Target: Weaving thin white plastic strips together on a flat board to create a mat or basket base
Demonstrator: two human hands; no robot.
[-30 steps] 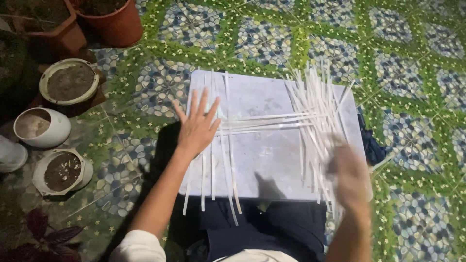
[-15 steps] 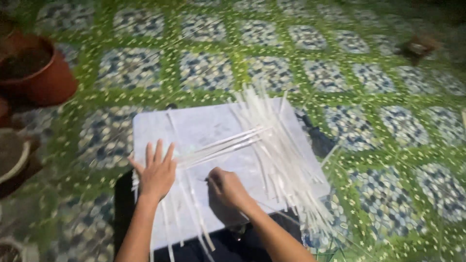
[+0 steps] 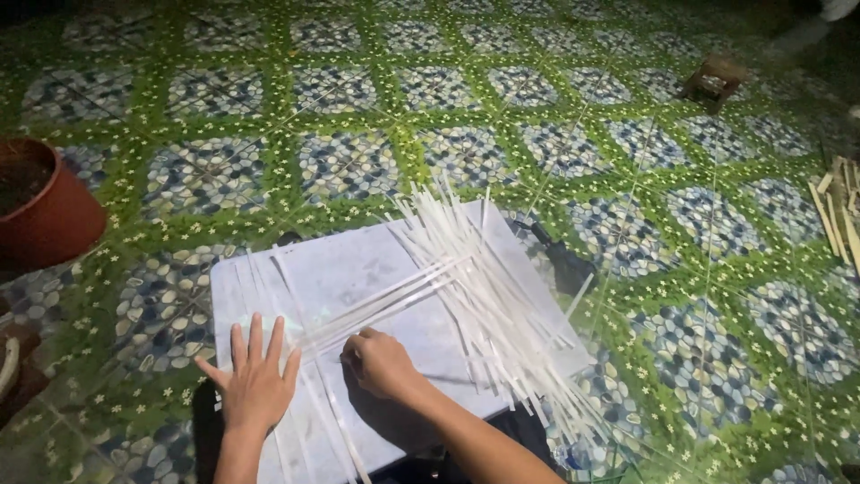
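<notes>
White strips (image 3: 466,287): long, thin and flat, lying on a pale flat board (image 3: 358,269) that rests across the person's lap above the tiled floor (image 3: 627,179). Most strips fan out in a loose sheaf over the board's right half, ends overhanging its far and near edges. A few run crosswise from that sheaf toward the left.

Left hand (image 3: 255,381): flat, fingers spread wide, palm down on the near-left strips. Judged to be pinning them so they do not slide. It grips nothing.

Right hand (image 3: 381,361): curled narrow, fingertips pinched at the near ends of the crosswise strips. Whether a strip is actually lifted, cannot tell.

Surroundings: a red-brown flowerpot (image 3: 40,211) at left, a small wooden stool (image 3: 712,76) far right, a bundle of tan sticks (image 3: 838,206) at the right edge.
</notes>
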